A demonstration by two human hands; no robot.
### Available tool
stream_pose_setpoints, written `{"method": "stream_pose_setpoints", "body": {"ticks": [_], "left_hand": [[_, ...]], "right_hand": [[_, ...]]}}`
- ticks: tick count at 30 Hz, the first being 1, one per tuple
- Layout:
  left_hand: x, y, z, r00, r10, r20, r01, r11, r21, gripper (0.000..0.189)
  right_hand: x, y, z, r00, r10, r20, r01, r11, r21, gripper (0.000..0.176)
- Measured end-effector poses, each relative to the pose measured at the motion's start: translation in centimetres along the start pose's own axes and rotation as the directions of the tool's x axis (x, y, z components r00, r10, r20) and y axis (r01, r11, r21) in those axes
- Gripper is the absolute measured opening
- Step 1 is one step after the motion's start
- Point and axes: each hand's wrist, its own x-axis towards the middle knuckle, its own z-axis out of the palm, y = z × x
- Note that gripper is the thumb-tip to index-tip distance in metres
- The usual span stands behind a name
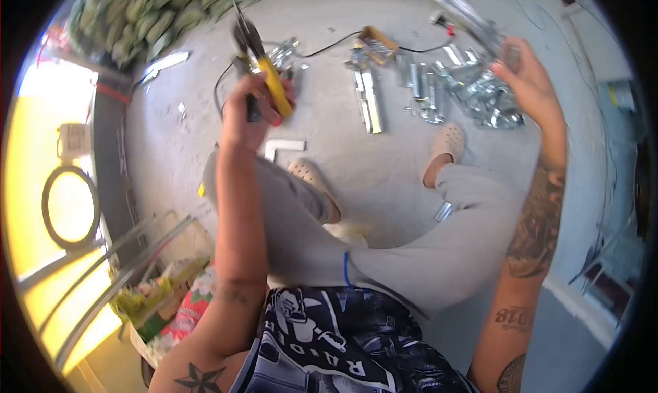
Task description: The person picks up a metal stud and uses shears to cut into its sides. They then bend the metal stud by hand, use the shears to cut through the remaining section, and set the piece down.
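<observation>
In my left hand (255, 99), raised over the floor, is a yellow-handled cutting or gripping tool (276, 88) like pliers or snips, its dark pointed jaws up. Motion blur hides their exact shape. My right hand (529, 77) grips the near end of a long shiny metal channel (466, 12), which slants up and left out of view. Below that hand lies a heap of small bent metal pieces (490, 98). Beside the heap sit short metal channels (426, 94). Two longer metal strips (369, 99) rest mid-floor.
A small cardboard box (377, 45) of metal parts stands near a black cable (329, 48). A white L-shaped piece (284, 146) lies by my left shoe (312, 180). Green leafy bundles (144, 16) fill the far left. Metal rails (123, 276) and bags (195, 304) are at my left.
</observation>
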Motion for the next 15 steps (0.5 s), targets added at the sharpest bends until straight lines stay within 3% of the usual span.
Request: {"method": "stream_pose_setpoints", "body": {"ticks": [1,2,3,4,5,6,8,10,11,12,14,15], "left_hand": [[-0.9,2.3,-1.8,0.985,0.171,-0.024,-0.160,0.959,0.233,0.028],[-2.0,4.5,-4.0,0.944,0.328,-0.019,-0.283,0.840,0.464,0.029],[-4.0,6.5,-4.9,0.865,0.499,-0.047,-0.323,0.628,0.708,0.029],[-5.9,7.8,-6.1,0.769,0.638,-0.024,-0.268,0.357,0.895,0.030],[-7.4,8.2,-7.8,0.744,0.668,-0.012,-0.206,0.246,0.947,0.031],[-8.4,7.7,-10.6,0.774,0.631,-0.058,-0.153,0.275,0.949,0.033],[-9.9,4.4,-15.8,0.862,0.405,-0.304,0.085,0.476,0.875,0.039],[-10.8,-2.2,-21.9,0.862,0.260,-0.434,0.324,0.377,0.868,0.047],[-11.1,-7.3,-26.1,0.878,0.190,-0.440,0.319,0.453,0.832,0.049],[-12.2,-8.2,-24.5,0.795,-0.072,-0.602,0.555,0.488,0.674,0.055],[-13.4,-16.2,-27.7,0.787,0.085,-0.611,0.565,0.300,0.769,0.060],[-13.7,-18.2,-28.0,0.774,0.036,-0.632,0.602,0.269,0.752,0.063]], "right_hand": [[0.0,0.1,-0.2,0.999,0.029,0.031,-0.029,1.000,0.002,0.056],[0.0,1.0,0.0,0.999,-0.049,-0.001,0.049,0.996,0.071,0.056],[0.0,2.1,0.4,0.992,-0.123,-0.028,0.125,0.982,0.144,0.056],[-0.1,2.5,0.3,0.991,-0.131,-0.018,0.132,0.987,0.097,0.057],[0.0,2.9,0.0,0.990,-0.140,-0.017,0.140,0.989,0.046,0.058],[0.2,3.6,0.0,0.992,-0.128,0.012,0.127,0.990,0.061,0.058],[0.3,3.9,0.2,0.989,-0.137,0.048,0.133,0.988,0.076,0.059],[0.1,3.6,0.4,0.988,-0.152,0.026,0.151,0.988,0.038,0.057],[0.3,3.6,0.5,0.985,-0.170,0.028,0.169,0.985,0.035,0.057],[0.5,3.9,0.7,0.989,-0.145,-0.003,0.146,0.989,0.026,0.059],[0.8,3.4,0.8,0.992,-0.127,-0.025,0.127,0.992,0.007,0.060],[0.9,2.9,0.7,0.994,-0.104,-0.027,0.104,0.995,0.001,0.063]]}}
